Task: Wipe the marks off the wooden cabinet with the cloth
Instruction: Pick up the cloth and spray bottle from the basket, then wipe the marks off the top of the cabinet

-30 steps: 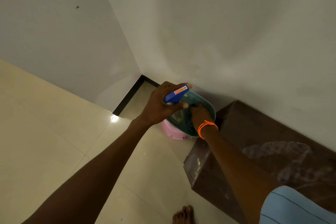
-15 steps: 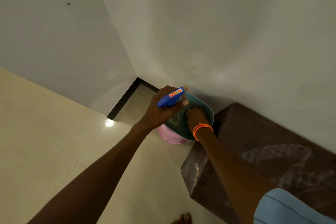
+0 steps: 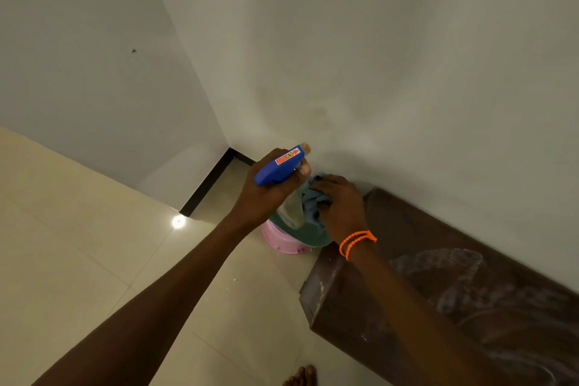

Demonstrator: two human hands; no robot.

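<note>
A dark brown wooden cabinet (image 3: 407, 229) stands low against the wall at the right, with whitish chalky marks (image 3: 445, 263) smeared over its top. My left hand (image 3: 266, 194) grips a spray bottle with a blue trigger head (image 3: 279, 166), held over a teal bowl (image 3: 308, 233). My right hand (image 3: 340, 207), an orange band on its wrist, is closed on a light blue cloth (image 3: 313, 202) just above the bowl, left of the cabinet's end.
The teal bowl rests on a pink stool or tub (image 3: 280, 240) in the room corner. White walls meet there, with a black skirting strip (image 3: 208, 186). Cream floor tiles (image 3: 78, 244) spread to the left. My bare toes (image 3: 300, 376) show at the bottom edge.
My right hand has come up out of the bowl with the cloth bunched in it. The spray bottle has stayed over the bowl in my left hand.
</note>
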